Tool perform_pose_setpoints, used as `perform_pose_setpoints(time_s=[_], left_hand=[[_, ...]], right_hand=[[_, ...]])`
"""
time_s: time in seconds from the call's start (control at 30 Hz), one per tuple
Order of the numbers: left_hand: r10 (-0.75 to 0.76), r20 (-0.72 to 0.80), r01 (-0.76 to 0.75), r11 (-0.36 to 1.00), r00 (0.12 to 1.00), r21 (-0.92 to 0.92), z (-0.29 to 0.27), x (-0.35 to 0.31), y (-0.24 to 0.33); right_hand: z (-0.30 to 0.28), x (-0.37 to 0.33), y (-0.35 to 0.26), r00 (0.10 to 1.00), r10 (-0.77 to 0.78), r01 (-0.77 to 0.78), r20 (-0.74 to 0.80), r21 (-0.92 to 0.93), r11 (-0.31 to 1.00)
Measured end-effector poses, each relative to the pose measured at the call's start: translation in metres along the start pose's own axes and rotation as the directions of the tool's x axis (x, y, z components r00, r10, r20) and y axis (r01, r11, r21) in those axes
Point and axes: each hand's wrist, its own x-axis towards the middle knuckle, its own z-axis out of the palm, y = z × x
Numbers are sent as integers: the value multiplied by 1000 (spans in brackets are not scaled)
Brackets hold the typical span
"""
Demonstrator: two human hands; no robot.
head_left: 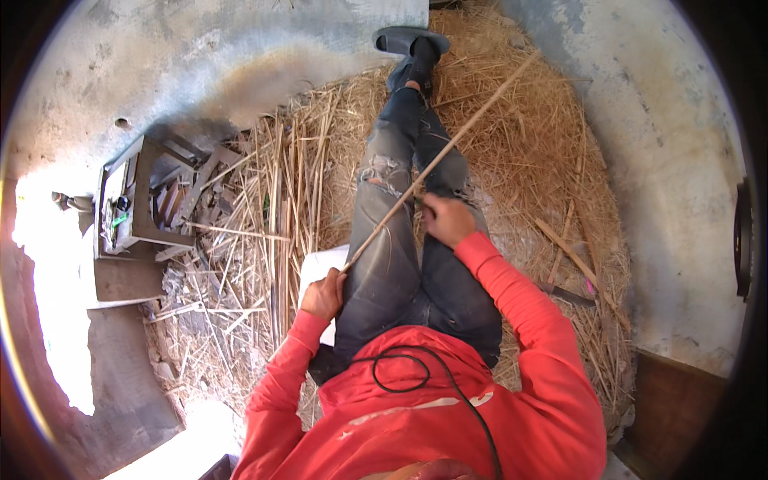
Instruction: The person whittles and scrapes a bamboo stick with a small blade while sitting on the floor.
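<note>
A long, thin strip of pale bamboo or wood slants across my legs, from my left hip up past my right knee toward the far right. My left hand is closed around its near end, beside my left thigh. Over my right thigh, my right hand has its fingers curled in close to the strip's middle. Whether those fingers pinch the strip or a small tool is hidden. Beneath the strip are my dark, torn jeans. Something white lies by my left hand.
Many loose strips are heaped on my left, beside a tipped wooden frame. Straw and shavings cover the floor. A dark, blade-like piece lies on my right. Worn walls close in on both sides.
</note>
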Motion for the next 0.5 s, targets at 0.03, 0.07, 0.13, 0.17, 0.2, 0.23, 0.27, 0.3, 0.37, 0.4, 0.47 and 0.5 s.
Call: perform_pose_setpoints(time_s=[0.03,0.07,0.13,0.17,0.2,0.23,0.27,0.3,0.37,0.4,0.47,0.5], left_hand=[[-5,20,4,999,1000,39,-5,2,1],[4,19,-4,1000,1000,11,-3,7,1],[-29,31,30,999,999,-32,-7,-5,-9],[-12,32,12,1000,999,-13,-5,-4,-10],[11,19,-11,1000,1000,-12,-2,3,-13],[24,15,-24,1000,1000,-9,-2,5,-12],[35,14,-35,999,999,-7,-1,5,-11],[16,21,-16,1000,1000,-10,1,6,-13],[12,28,-13,1000,1000,22,-1,8,-14],[8,31,-10,999,999,38,-1,7,-14],[3,31,-5,998,1000,70,-4,7,-13],[3,30,-6,996,1000,85,-5,8,-12]], right_hand=[[1,2,0,997,50,-50,-65,5,999],[-10,12,27,969,62,-48,-240,63,997],[-46,27,27,924,60,-21,-377,107,994],[-60,40,33,871,16,52,-492,124,991],[-73,53,38,867,-28,88,-497,97,991],[-82,62,39,868,-66,118,-493,76,990],[-89,68,38,869,-100,145,-485,56,988],[-94,76,35,873,-123,144,-472,9,990],[-99,86,30,926,-44,40,-375,-18,999],[-98,87,27,946,-3,-9,-324,-34,999],[-75,78,25,957,-13,10,-289,-10,1000],[-63,70,28,954,-72,66,-291,-31,997]])
